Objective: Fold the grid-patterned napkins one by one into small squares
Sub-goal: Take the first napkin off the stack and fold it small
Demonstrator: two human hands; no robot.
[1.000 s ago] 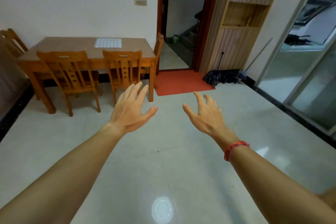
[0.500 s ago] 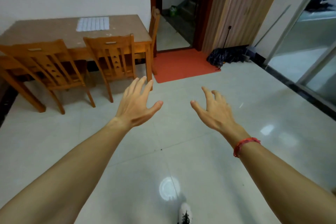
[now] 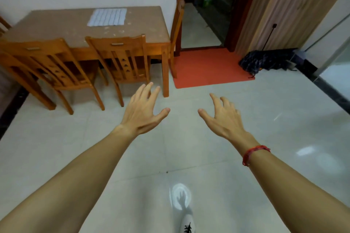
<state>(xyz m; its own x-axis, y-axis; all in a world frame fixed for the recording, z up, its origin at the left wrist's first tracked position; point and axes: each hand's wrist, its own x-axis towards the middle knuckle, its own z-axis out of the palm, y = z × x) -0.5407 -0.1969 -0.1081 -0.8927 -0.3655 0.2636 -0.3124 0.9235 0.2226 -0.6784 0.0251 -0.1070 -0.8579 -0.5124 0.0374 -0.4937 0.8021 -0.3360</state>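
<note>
**Napkins on the far counter, both grips empty**

The grid-patterned napkins lie flat on the wooden counter, towards its far edge by the wall and well apart from me. I count one pale rectangle there. Whether it is a single napkin or a stack, I cannot tell from here.

Two chairs are tucked in along the near side, directly between me and the cloth, and a third chair stands at the right end.

My left grip and right grip hang over the tiled floor with fingers spread apart, holding nothing. There is one red bracelet on my right wrist and one shoe at the bottom edge.

I judge nothing is folded yet. The likely trouble is the reach. If I lean over the chair backs I could drag the napkins askew, and if it is a stack I could lift several at once instead of one. Folds started on a skewed napkin would not make a true square.
</note>
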